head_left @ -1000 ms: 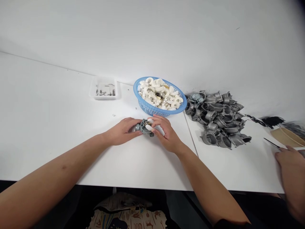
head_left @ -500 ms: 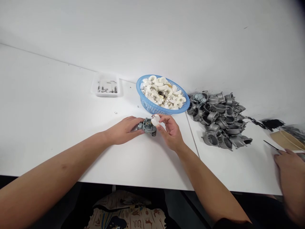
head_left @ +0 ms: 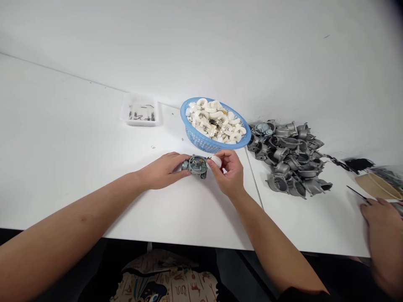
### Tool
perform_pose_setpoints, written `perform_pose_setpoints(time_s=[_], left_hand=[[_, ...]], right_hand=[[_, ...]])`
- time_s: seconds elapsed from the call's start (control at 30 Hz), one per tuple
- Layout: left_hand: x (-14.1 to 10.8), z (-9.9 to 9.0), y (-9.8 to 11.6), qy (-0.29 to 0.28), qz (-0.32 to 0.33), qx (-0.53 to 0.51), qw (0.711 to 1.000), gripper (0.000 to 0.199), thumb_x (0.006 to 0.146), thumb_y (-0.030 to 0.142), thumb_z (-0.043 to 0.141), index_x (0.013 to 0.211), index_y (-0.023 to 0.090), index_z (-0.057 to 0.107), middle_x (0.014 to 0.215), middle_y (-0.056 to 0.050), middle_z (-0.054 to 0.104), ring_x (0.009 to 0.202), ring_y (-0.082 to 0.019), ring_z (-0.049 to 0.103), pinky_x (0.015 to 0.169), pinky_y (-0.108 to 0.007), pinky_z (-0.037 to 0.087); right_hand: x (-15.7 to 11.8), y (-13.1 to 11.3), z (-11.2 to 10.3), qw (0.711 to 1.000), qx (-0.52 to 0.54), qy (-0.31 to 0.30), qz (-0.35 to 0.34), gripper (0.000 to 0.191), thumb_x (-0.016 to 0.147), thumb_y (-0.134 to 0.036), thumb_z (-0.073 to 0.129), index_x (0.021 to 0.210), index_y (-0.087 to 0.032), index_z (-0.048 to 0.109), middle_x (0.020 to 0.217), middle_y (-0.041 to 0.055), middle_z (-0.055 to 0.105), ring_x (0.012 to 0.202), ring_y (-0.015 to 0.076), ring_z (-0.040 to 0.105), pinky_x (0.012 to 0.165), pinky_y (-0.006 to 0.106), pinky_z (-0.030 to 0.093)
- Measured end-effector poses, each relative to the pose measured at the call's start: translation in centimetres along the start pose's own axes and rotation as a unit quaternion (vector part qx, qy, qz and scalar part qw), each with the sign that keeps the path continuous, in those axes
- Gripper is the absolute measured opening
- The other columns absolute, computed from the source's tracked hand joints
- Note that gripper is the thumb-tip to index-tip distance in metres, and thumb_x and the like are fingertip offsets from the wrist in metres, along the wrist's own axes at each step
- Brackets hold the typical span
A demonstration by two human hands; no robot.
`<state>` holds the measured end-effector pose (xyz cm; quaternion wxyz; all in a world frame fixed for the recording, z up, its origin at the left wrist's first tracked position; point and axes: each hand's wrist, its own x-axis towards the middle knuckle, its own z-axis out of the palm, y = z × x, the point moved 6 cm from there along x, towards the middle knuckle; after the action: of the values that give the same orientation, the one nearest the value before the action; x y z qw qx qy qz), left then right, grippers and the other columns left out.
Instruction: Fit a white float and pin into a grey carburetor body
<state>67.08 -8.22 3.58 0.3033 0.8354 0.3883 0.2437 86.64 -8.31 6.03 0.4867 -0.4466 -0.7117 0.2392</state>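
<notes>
My left hand (head_left: 166, 171) is closed around the left end of a grey metal carburetor body (head_left: 197, 165), which rests on the white table. The open bowl side of the body faces up, and small brass parts show inside it. Between the thumb and fingers of my right hand (head_left: 229, 171) is a white plastic float (head_left: 215, 161), held just right of the carburetor body and apart from its opening. A tiny dark metal bit sticks out at the float's left edge. Just behind my hands stands a blue plastic basket (head_left: 201, 144) heaped with white floats (head_left: 217, 119).
Several grey metal castings (head_left: 289, 157) are piled to the right. A clear tray (head_left: 141, 123) with small pins stands back left. At the far right, another person's hand (head_left: 382, 214) holds a thin dark tool (head_left: 358, 193) near a tan container (head_left: 378, 186). Tiny bits lie on the table.
My right hand has moved the float right, away from over the carburetor body, so its inside now shows more fully. My left hand stays in place on the body.
</notes>
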Motion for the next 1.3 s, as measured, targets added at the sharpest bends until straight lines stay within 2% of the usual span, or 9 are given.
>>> perform_pose_setpoints(time_s=[0.07, 0.2, 0.27, 0.4, 0.57, 0.8, 1.03, 1.2, 1.3], left_hand=[[0.0, 0.0, 0.0, -0.001, -0.001, 0.001, 1.0, 0.046, 0.096, 0.052, 0.047, 0.133, 0.026, 0.057, 0.102, -0.006, 0.069, 0.097, -0.025, 0.06, 0.087, -0.038, 0.047], [0.1, 0.1, 0.0, 0.004, -0.003, 0.004, 1.0, 0.045, 0.095, 0.053, 0.05, 0.131, 0.026, 0.059, 0.108, -0.006, 0.07, 0.103, -0.026, 0.06, 0.088, -0.037, 0.047], [0.1, 0.1, 0.0, 0.008, -0.001, 0.007, 1.0, 0.044, 0.094, 0.053, 0.052, 0.13, 0.028, 0.061, 0.11, -0.005, 0.071, 0.106, -0.027, 0.06, 0.091, -0.037, 0.046], [0.2, 0.3, 0.1, 0.006, 0.007, 0.002, 1.0, 0.043, 0.093, 0.052, 0.054, 0.129, 0.029, 0.062, 0.109, -0.004, 0.071, 0.107, -0.026, 0.061, 0.093, -0.037, 0.046], [0.0, 0.2, 0.3, 0.001, 0.005, 0.009, 1.0, 0.043, 0.093, 0.053, 0.055, 0.129, 0.03, 0.063, 0.107, -0.003, 0.072, 0.103, -0.025, 0.062, 0.094, -0.037, 0.045], [0.0, 0.1, 0.1, 0.004, -0.004, 0.011, 1.0, 0.041, 0.092, 0.052, 0.056, 0.128, 0.033, 0.064, 0.106, -0.001, 0.073, 0.103, -0.024, 0.062, 0.093, -0.036, 0.045], [0.0, 0.0, 0.3, -0.001, 0.003, 0.008, 1.0, 0.043, 0.093, 0.054, 0.055, 0.129, 0.032, 0.063, 0.108, -0.001, 0.073, 0.101, -0.023, 0.062, 0.096, -0.037, 0.044], [0.0, 0.1, 0.4, -0.007, 0.002, 0.014, 1.0, 0.041, 0.094, 0.053, 0.054, 0.129, 0.033, 0.062, 0.112, -0.001, 0.073, 0.102, -0.023, 0.062, 0.094, -0.036, 0.044], [0.0, 0.1, 0.5, -0.003, 0.001, 0.022, 1.0, 0.041, 0.093, 0.053, 0.054, 0.128, 0.032, 0.063, 0.113, -0.001, 0.072, 0.103, -0.024, 0.063, 0.093, -0.036, 0.045]], right_hand=[[-0.1, -0.1, -0.1, 1.0, -0.019, 0.022, 0.002, 0.026, 0.085, -0.035, 0.072, 0.101, -0.023, 0.056, 0.084, 0.0006, 0.062, 0.065, 0.0131, 0.055, 0.055, 0.027, 0.047], [-0.4, -0.9, -0.8, 0.993, -0.018, 0.114, -0.032, 0.043, 0.081, -0.029, 0.076, 0.118, -0.024, 0.054, 0.085, 0.0001, 0.07, 0.071, 0.0156, 0.064, 0.067, 0.031, 0.058], [-0.4, -1.6, -0.9, 0.988, -0.043, 0.133, -0.067, 0.033, 0.08, -0.024, 0.076, 0.109, -0.024, 0.061, 0.087, 0.0012, 0.071, 0.072, 0.0159, 0.065, 0.068, 0.032, 0.061], [-0.3, -2.3, -0.4, 0.988, -0.069, 0.09, -0.109, 0.009, 0.084, -0.02, 0.07, 0.092, -0.023, 0.068, 0.091, 0.003, 0.072, 0.085, 0.0188, 0.069, 0.07, 0.034, 0.064], [-0.3, -2.7, 0.1, 0.99, -0.041, 0.027, -0.133, 0.019, 0.084, -0.012, 0.066, 0.099, -0.023, 0.07, 0.102, 0.0036, 0.074, 0.098, 0.0199, 0.071, 0.074, 0.032, 0.066], [-0.3, -2.1, -0.1, 0.992, 0.028, -0.093, -0.086, 0.03, 0.08, -0.016, 0.075, 0.109, -0.022, 0.066, 0.114, 0.0074, 0.072, 0.108, 0.0227, 0.069, 0.092, 0.039, 0.061], [-0.1, -1.2, 0.0, 0.986, 0.13, -0.104, -0.02, 0.025, 0.079, -0.02, 0.08, 0.099, -0.022, 0.065, 0.107, 0.0066, 0.071, 0.106, 0.0212, 0.068, 0.096, 0.04, 0.057], [0.2, -0.6, 0.3, 0.97, 0.203, -0.127, 0.04, 0.021, 0.08, -0.02, 0.079, 0.095, -0.022, 0.065, 0.106, 0.0053, 0.068, 0.102, 0.0181, 0.066, 0.094, 0.037, 0.056], [0.4, -0.2, 0.2, 0.965, 0.217, -0.131, 0.06, 0.02, 0.08, -0.02, 0.08, 0.097, -0.024, 0.07, 0.098, 0.0028, 0.068, 0.094, 0.0155, 0.066, 0.09, 0.033, 0.057]])
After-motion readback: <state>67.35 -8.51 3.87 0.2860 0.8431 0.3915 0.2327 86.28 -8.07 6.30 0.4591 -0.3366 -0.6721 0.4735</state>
